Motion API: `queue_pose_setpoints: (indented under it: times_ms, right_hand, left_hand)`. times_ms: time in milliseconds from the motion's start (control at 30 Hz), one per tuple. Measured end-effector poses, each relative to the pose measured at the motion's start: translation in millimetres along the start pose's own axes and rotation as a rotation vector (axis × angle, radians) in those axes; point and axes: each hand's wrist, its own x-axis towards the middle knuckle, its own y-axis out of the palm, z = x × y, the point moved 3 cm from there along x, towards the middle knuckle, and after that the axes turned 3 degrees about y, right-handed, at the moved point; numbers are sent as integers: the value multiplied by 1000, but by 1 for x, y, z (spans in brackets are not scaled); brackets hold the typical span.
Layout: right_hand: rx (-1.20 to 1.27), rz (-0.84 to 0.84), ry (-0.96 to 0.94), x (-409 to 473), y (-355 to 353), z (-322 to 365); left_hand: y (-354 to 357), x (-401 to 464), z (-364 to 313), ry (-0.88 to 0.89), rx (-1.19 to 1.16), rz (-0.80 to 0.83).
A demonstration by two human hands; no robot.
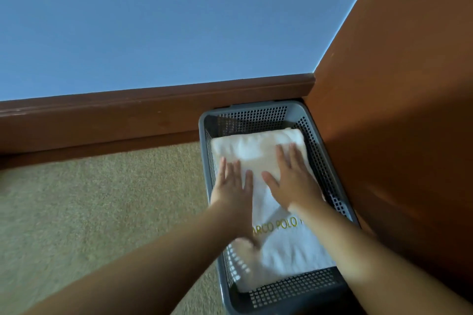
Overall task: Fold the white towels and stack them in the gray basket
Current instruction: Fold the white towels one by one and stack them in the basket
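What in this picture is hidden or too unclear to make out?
- Gold lettering on the white towel, head view: both ends covered by the forearms, so only "ARCO POLO" reads.
- Number of towels stacked: the top towel hides what lies beneath in the gray basket.
- Basket's near corner: cut off by the bottom edge.
- Towel under the left hand and right hand: covered.

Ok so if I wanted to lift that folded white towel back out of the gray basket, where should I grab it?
Probably by its two long edges, from above. The folded towel lies flat and nearly fills the gray basket, so the mesh walls block any sideways approach. Both the left hand and right hand rest flat on top; sliding fingers down each long side and under would likely keep the fold together.
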Motion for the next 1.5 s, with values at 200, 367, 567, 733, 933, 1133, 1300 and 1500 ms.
queue_pose_setpoints:
  times_ms: [200,367,567,733,933,1133,1300,1500]
  right_hand:
    - [-31,253,66,9,-9,-1]
    - [-36,266,96,-14,-27,20]
    - [-15,234,126,-75,-12,50]
    - [408,-8,117,-118,-39,102]
    - [440,-248,-280,-176,-54,257]
    - [282,-97,-608,-229,-18,453]
    - [164,79,-781,-271,31,635]
    - [51,231,-944,-318,77,839]
  left_hand:
    - [15,-3,-22,-43,47,46]
    - [16,-36,-31,-17,104,51]
    - [10,-67,-40,16,35,43]
    - [-6,-122,17,91,-296,-374]
    - [115,-278,169,-298,-643,-832]
    - [263,-452,291,-819,-751,-846]
    - [359,-571,388,-1109,-889,-882]
    - [425,-675,510,-1274,-884,-893]
